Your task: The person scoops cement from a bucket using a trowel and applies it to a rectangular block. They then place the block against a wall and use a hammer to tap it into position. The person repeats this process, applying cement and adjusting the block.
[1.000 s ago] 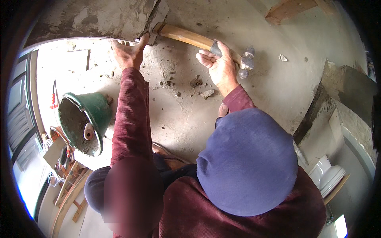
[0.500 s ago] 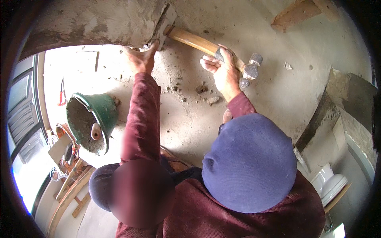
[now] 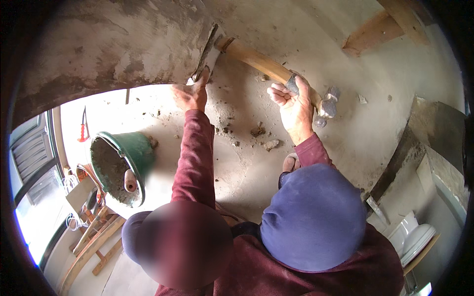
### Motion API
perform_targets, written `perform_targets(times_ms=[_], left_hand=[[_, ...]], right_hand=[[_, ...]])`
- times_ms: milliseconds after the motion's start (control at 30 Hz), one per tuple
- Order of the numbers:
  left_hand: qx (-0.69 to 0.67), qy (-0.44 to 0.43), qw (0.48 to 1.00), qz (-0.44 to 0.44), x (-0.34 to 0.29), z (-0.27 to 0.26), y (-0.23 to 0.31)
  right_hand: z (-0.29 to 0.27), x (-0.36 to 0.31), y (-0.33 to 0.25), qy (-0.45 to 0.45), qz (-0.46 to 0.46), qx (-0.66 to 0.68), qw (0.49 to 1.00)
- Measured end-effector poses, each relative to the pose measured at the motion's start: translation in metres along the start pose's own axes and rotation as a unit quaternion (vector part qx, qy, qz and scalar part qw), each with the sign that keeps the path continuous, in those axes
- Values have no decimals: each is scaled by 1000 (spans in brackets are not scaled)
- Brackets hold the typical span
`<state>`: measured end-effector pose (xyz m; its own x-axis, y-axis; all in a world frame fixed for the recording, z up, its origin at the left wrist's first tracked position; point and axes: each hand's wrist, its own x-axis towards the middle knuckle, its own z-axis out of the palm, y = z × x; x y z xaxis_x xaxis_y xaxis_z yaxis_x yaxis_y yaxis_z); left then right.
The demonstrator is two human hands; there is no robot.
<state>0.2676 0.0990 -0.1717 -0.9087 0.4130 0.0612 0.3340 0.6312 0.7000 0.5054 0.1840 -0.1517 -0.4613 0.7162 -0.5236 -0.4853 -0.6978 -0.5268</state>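
Observation:
My right hand (image 3: 296, 109) grips a hammer (image 3: 261, 59) by its handle, close to the metal head, where a grey wrap goes round the wood. The butt of the handle points away to the upper left and meets a flat grey piece (image 3: 211, 55), perhaps a strip of tile. This piece stands along the end of a mortar-smeared slab (image 3: 123, 44). My left hand (image 3: 193, 93) holds the lower end of the piece, thumb up against it. The other left fingers are partly hidden by the slab's edge.
Mortar crumbs (image 3: 257, 129) lie on the floor before me. At left stands a green bucket (image 3: 136, 153) of mortar, with a tool's handle in it. A red-handled tool (image 3: 83, 130) lies beyond; wooden pieces (image 3: 94, 241) lie lower left. A white toilet (image 3: 414, 237) is at right.
The whole view has shifted, so the hands, hammer and bucket appear lower and further right. Both grips look the same, and the hammer's handle end is still at the flat grey piece.

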Motion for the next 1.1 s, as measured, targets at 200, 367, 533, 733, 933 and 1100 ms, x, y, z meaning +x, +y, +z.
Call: perform_targets(times_ms=[200, 367, 533, 733, 933, 1100], left_hand=[[-305, 28, 944, -124, 12, 35, -65], [-497, 59, 851, -158, -4, 46, -40], [8, 97, 991, 95, -13, 39, -74], [-1, 56, 997, -46, -11, 48, -54], [-37, 28, 999, 2, -4, 62, -105], [-46, 18, 998, -35, -7, 59, -97]], right_hand=[[8, -2, -7, 22, 1, -54, 998], [2, 10, 4, 32, -17, -47, 998], [5, 11, -7, 66, -5, -27, 997], [-1, 21, 3, 79, 11, -53, 995], [-13, 19, 9, 30, -14, -43, 999], [-11, 16, 2, 79, 21, -44, 996]])
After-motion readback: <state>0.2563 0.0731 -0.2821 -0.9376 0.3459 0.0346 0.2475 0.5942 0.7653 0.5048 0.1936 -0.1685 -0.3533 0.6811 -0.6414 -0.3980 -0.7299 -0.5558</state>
